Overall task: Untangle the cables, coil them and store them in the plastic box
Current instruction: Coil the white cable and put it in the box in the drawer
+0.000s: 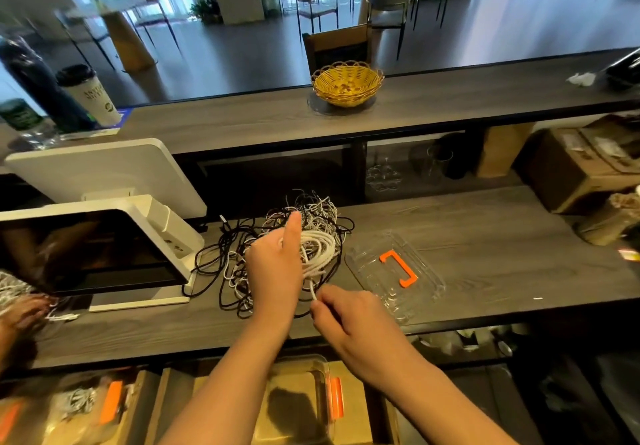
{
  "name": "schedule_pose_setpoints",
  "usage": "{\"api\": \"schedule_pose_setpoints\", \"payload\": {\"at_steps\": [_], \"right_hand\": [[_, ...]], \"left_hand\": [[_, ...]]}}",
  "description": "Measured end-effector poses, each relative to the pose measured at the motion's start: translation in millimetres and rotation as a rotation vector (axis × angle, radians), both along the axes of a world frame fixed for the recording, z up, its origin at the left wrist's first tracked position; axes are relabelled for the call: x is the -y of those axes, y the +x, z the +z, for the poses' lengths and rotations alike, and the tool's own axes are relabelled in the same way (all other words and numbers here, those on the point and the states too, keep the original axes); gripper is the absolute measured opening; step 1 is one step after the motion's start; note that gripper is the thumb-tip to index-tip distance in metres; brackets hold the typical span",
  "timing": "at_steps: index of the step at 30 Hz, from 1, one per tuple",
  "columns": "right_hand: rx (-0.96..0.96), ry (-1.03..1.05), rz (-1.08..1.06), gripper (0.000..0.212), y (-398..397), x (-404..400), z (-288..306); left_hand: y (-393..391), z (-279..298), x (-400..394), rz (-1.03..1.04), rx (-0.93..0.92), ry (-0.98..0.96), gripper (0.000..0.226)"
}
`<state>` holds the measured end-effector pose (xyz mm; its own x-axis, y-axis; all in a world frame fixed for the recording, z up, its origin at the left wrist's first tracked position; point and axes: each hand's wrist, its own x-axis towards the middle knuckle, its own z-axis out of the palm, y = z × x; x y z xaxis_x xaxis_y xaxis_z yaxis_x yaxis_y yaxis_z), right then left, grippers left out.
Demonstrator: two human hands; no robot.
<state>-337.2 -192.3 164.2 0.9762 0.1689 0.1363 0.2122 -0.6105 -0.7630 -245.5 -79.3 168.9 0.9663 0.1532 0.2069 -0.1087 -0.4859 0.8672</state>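
Note:
A tangled heap of black and speckled cables (311, 216) lies on the grey counter (485, 237). My left hand (277, 264) holds a coil of white cable (320, 250) above the heap, its thumb raised. The loose end of that white cable runs down to my right hand (346, 316), which pinches it. To the right of the heap, a clear plastic lid with an orange handle (398, 268) lies flat. A clear plastic box with an orange clasp (304, 403) stands on a lower shelf below my arms.
A white point-of-sale screen (93, 254) stands left of the heap. Another person's hand (24, 309) with cable shows at the far left. A yellow wicker basket (348, 84) sits on the upper shelf. Cardboard boxes (581, 167) stand at the right.

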Motion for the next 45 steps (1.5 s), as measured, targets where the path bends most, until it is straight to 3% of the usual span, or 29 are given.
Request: {"api": "schedule_pose_setpoints", "payload": {"at_steps": [3,9,21,25,30,32,37,45], "right_hand": [[0.073,-0.039,-0.035,0.034,5.5,15.0,6.4],[0.113,-0.171,-0.043,0.019,22.6,28.8,13.8],[0.012,0.237,-0.049,0.013,55.5,64.6,-2.2],[-0.020,0.204,-0.061,0.012,47.0,58.4,-16.2],[-0.005,0.110,-0.026,0.013,24.6,25.4,-28.8],[0.009,0.044,-0.051,0.026,18.2,17.8,-26.3],[0.020,-0.177,-0.014,0.031,0.6,-1.0,-29.4],[0.000,-0.241,-0.051,0.043,-8.8,-1.1,-26.6]], "left_hand": [[-2.2,-7.0,4.2,-0.053,0.044,0.194,0.064],[-5.0,-5.6,5.0,-0.214,-0.059,0.549,0.059],[-22.6,22.2,10.7,-0.567,-0.343,-0.128,0.063],[-26.7,17.0,7.9,-0.442,-0.270,-0.228,0.064],[-25.3,5.7,14.0,-0.075,-0.266,-0.408,0.055],[-26.5,0.6,19.0,0.039,-0.290,-0.484,0.050],[-18.6,-6.4,19.2,0.129,-0.262,-0.414,0.048],[-20.6,-14.2,22.6,0.037,-0.126,-0.130,0.061]]}}
